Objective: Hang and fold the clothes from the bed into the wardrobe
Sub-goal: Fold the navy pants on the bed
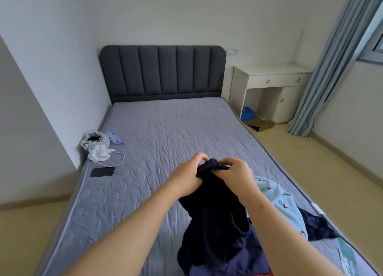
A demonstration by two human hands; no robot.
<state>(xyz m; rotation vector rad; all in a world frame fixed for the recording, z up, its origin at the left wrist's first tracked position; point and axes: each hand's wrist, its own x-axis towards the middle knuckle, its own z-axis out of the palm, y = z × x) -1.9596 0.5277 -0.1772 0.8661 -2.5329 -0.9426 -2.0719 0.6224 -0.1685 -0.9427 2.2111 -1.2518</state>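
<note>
So a dark navy garment (215, 217) is being held up over the near end of the bed (165, 130), bunched at its top edge. It's being clamped by the left grip (189, 177) and the right grip (237, 172), fingers curled round the fabric, close together. A light blue patterned garment (284, 207) is being left lying just beside it, to the right.

A dark navy garment (213, 209) hangs bunched at its top edge above the grey quilted mattress (165, 135), its lower part draping toward five o'clock, where a pale blue patterned garment (284, 205) lies crumpled beside more navy cloth (319, 228)
</note>
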